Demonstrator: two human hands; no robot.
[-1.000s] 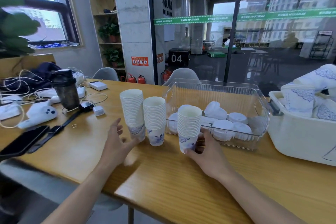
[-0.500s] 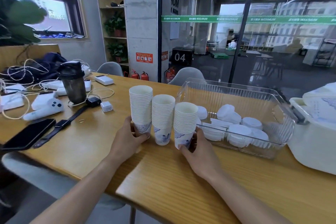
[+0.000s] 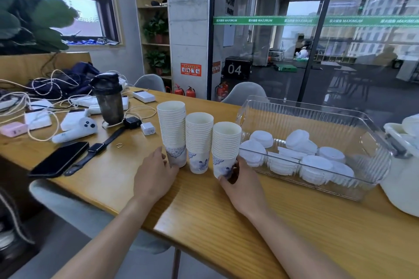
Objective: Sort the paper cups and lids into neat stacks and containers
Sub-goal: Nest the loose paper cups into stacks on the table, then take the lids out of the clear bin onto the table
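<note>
As before, both hands (image 3: 154, 179) grip cup stacks (image 3: 199, 142)

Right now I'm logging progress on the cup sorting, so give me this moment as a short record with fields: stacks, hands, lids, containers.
stacks: three upright stacks of white paper cups with blue prints, in a row on the wooden table: left stack, middle stack, right stack
left hand: grip at base of left stack
right hand: grip round base of right stack
lids: white round lids lying loose in the clear plastic bin
other container: white tub at right edge
</note>
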